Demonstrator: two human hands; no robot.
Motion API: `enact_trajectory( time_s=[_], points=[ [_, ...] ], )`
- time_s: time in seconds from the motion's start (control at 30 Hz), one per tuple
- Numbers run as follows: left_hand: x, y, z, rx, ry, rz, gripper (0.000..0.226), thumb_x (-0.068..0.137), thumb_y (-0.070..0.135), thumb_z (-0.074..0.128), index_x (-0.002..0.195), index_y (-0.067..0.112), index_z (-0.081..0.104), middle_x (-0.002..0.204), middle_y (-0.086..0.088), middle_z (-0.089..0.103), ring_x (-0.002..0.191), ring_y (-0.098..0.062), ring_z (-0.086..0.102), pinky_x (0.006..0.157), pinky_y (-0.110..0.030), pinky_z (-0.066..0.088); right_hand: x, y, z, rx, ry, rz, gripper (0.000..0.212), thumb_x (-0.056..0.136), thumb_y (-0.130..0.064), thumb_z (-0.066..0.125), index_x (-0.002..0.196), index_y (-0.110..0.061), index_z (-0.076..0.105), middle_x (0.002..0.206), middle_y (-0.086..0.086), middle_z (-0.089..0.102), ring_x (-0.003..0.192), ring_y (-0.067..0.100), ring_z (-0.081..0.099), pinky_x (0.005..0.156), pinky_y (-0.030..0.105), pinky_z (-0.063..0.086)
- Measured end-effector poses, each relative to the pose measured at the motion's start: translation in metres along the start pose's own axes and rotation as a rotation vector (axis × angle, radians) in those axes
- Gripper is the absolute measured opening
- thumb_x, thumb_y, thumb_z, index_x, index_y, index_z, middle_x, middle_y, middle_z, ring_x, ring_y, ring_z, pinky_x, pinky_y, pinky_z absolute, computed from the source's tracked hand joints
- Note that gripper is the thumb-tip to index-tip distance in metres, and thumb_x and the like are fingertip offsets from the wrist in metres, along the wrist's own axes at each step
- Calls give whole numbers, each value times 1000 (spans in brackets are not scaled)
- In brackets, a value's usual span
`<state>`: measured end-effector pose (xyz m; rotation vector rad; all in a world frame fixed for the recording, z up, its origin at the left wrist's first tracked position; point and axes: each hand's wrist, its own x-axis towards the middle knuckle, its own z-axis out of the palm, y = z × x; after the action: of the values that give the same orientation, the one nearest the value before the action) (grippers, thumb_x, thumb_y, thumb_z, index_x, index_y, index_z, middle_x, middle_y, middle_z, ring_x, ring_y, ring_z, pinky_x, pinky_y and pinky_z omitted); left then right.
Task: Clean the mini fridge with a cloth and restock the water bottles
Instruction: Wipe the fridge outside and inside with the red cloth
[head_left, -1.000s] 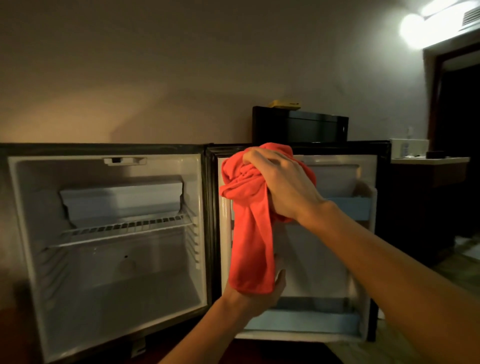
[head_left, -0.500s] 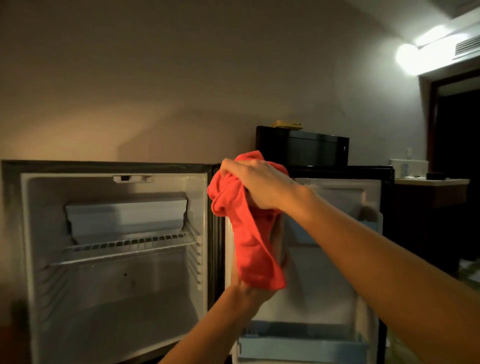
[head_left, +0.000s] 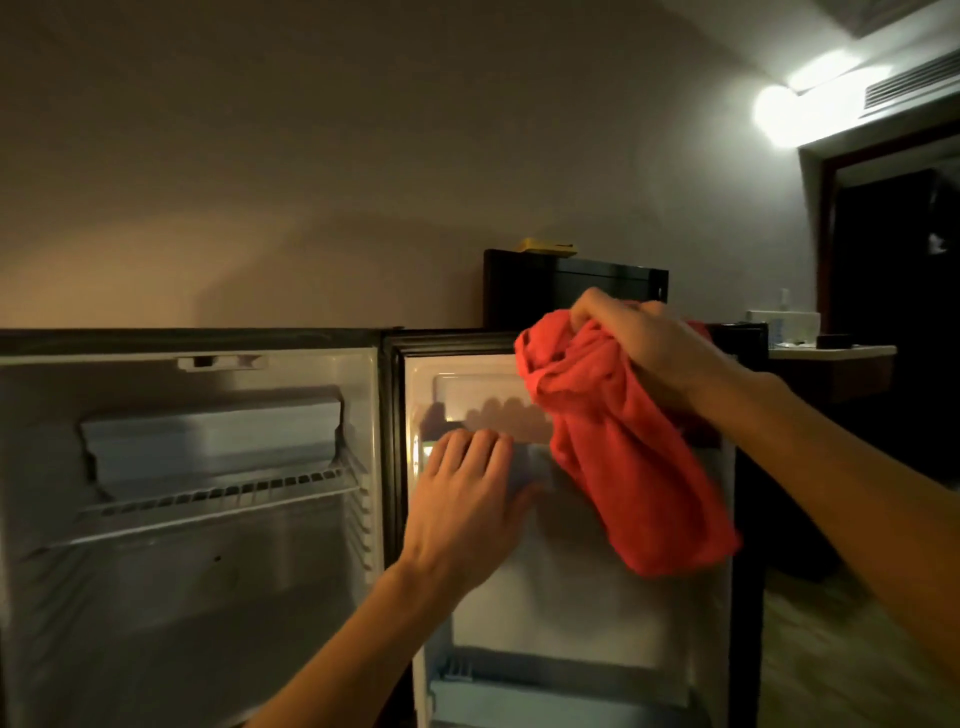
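The mini fridge (head_left: 197, 519) stands wide open on the left, its white inside bare except for a wire shelf (head_left: 223, 499). Its door (head_left: 571, 613) is swung open at centre right, inner side facing me. My right hand (head_left: 639, 343) grips a bunched red cloth (head_left: 623, 452) against the door's upper right part; the cloth hangs down over the inner panel. My left hand (head_left: 467, 499) lies flat with straight fingers on the door's upper shelf area, left of the cloth. No water bottles are in view.
A black box-like appliance (head_left: 571, 286) with a yellow item (head_left: 548, 245) on top stands behind the door. A counter (head_left: 831, 353) with small items is at the right, beside a dark doorway (head_left: 893, 312). A bright ceiling lamp (head_left: 789, 104) glares at top right.
My right hand has carried the cloth to the right along the door's top. My left hand has let go of the cloth's lower end and now presses flat on the door.
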<state>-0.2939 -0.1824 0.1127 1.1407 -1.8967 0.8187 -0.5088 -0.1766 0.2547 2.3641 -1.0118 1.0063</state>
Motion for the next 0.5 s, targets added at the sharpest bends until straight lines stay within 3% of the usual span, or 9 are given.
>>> enact_trajectory(
  time_s=[0.07, 0.2, 0.27, 0.3, 0.33, 0.37, 0.43, 0.5],
  points=[
    [5, 13, -5, -56, 16, 30, 38, 85, 42, 60, 112, 15, 58, 107, -4, 61, 100, -25, 53, 90, -38, 45, 14, -17, 12, -49, -71, -78, 5, 98, -24, 48, 102, -25, 50, 86, 0, 62, 82, 19, 60, 74, 33, 43],
    [-5, 5, -2, -95, 45, 80, 34, 78, 30, 60, 107, 13, 66, 103, -10, 64, 99, -31, 58, 93, -37, 42, 50, -46, 45, -176, -121, -284, 23, 91, -7, 48, 105, -25, 46, 92, 4, 65, 86, 24, 63, 75, 39, 49],
    [26, 24, -17, -52, -121, -58, 29, 82, 28, 61, 105, 11, 67, 102, -9, 66, 96, -29, 62, 90, -32, 45, 58, -50, 48, -161, -113, -270, 31, 83, -4, 52, 108, -21, 49, 92, 7, 67, 86, 27, 64, 72, 39, 50],
    [33, 20, -25, -178, -313, -144, 25, 87, 25, 59, 105, 9, 66, 102, -8, 66, 97, -26, 63, 92, -28, 45, 56, -49, 46, -153, -120, -259, 35, 79, -3, 54, 108, -21, 48, 92, 8, 67, 86, 28, 65, 71, 40, 51],
    [47, 20, -31, -219, -328, -286, 25, 91, 23, 55, 108, 6, 64, 105, -9, 66, 99, -25, 64, 95, -27, 46, 50, -45, 43, -152, -119, -266, 39, 75, -4, 56, 108, -22, 47, 92, 7, 66, 86, 29, 65, 71, 42, 52],
    [47, 22, -34, -195, -280, -309, 32, 93, 25, 49, 114, 5, 63, 107, -10, 66, 102, -26, 64, 97, -30, 46, 41, -37, 38, -141, -102, -277, 41, 74, -5, 59, 108, -23, 46, 92, 5, 66, 87, 28, 66, 71, 42, 52],
    [19, 23, -20, -29, -113, -43, 45, 92, 41, 41, 120, 12, 62, 105, -8, 61, 99, -30, 59, 89, -36, 43, 17, -20, 22, -65, -61, -238, 40, 75, -8, 66, 106, -24, 45, 92, -1, 63, 87, 24, 66, 72, 38, 52],
    [-8, 7, -16, -59, -15, 73, 41, 89, 49, 47, 111, 18, 60, 97, -3, 56, 92, -27, 54, 82, -36, 38, -8, -6, 1, -24, -14, -143, 35, 79, -17, 67, 104, -27, 44, 89, -2, 63, 83, 22, 66, 71, 37, 52]
  ],
)
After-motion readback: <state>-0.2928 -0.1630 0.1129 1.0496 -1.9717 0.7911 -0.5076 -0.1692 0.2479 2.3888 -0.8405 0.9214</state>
